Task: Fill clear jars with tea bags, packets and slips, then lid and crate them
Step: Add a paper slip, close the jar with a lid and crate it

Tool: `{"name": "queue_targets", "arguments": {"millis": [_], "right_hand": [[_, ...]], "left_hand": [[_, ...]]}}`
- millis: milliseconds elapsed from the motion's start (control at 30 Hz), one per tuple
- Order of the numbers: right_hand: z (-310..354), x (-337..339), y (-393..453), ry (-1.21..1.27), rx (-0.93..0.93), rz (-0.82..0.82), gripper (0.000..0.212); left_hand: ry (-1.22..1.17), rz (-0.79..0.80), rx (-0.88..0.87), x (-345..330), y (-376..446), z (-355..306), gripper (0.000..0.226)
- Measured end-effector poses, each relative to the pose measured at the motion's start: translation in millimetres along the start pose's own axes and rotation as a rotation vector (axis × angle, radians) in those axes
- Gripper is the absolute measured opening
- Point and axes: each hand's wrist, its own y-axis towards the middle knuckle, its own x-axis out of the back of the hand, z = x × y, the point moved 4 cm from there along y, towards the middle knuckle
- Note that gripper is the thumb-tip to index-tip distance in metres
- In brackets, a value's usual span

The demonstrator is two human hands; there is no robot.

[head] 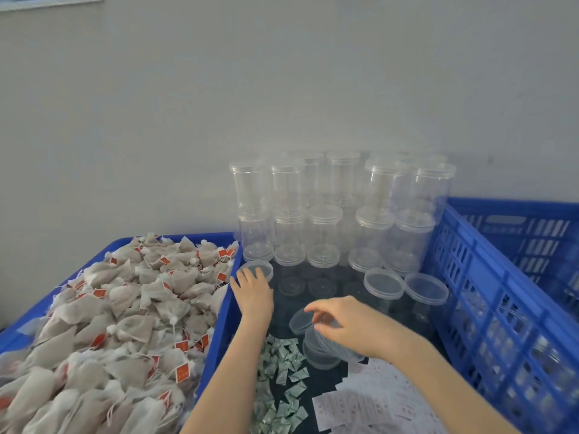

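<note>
Lids being handled beside open clear jars

A clear lid is pinched by the right hand above a lid stack; a jar rim is touched by the relaxed left hand. Green packets lie below. A loose pinch could drop the lid or topple the stack.

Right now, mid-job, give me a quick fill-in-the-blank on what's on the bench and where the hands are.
1. The tea bags fill the blue tray on the ____ side.
2. The left hand rests on a jar's clear ____.
3. The right hand pinches a loose lid above a ____ of lids.
4. The green packets lie between the tray and the white ____.

Missing: left; lid; stack; slips
</note>
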Motion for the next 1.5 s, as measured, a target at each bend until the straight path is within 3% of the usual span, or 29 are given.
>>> {"name": "queue_targets", "arguments": {"millis": [133, 267, 433, 633, 900, 1167, 1300, 1500], "right_hand": [[-8.7, -32.5, 6.1, 0.024, -0.023, 0.066, 0.039], [-10.9, -45.5, 7.4, 0.053, -0.019, 0.091, 0.040], [-15.1, -54.0, 7.2, 0.115, -0.036, 0.079, 0.038], [-16.1, -64.5, 8.0, 0.143, -0.051, 0.066, 0.037], [-17.0, -72.9, 2.9, 0.170, -0.058, 0.057, 0.038], [-15.4, -72.8, 2.3, 0.189, -0.076, -0.033, 0.039], [-25.6, -66.9, -0.9, 0.252, -0.143, -0.192, 0.059], [-29.1, -41.0, -11.3, 0.517, -0.215, -0.478, 0.116]], "left_hand": [[-0.071, -0.083, 0.027, 3.9, 2.9, -0.5, 0.063], [-0.104, -0.034, 0.044, 4.1, 9.4, -0.1, 0.073], [-0.115, -0.100, 0.047, 5.1, 6.5, 3.3, 0.056], [-0.139, -0.059, 0.056, 2.3, 6.4, 8.1, 0.079], [-0.110, -0.027, 0.051, -3.4, 6.6, 4.5, 0.080], [-0.407, -0.155, 0.055, 19.9, -15.0, -6.8, 0.082], [-0.655, -0.190, 0.047, 65.3, -25.2, -12.3, 0.080], [-0.721, 0.191, -0.311, 114.2, -61.4, -28.0, 0.091]]}}
